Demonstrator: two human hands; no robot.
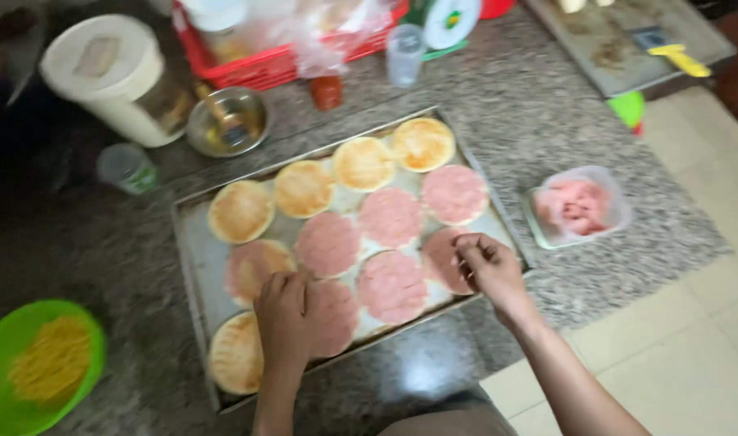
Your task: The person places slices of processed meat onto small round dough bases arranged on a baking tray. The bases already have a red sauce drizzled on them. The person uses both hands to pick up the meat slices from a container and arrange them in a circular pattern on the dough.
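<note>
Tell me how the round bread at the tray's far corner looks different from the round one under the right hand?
The far round bread is bare, golden-brown on top; the near round one is covered by a pink meat slice. The far one lies untouched; the right hand fingers the near one's edge. Both are round, similar in size, and lie flat on the metal tray.

My view: speckled grey granite counter (pixel 546 121), glossy glare near its front edge. Cream tiled floor (pixel 692 355) right of counter. Dim shadow over counter's left end.
</note>
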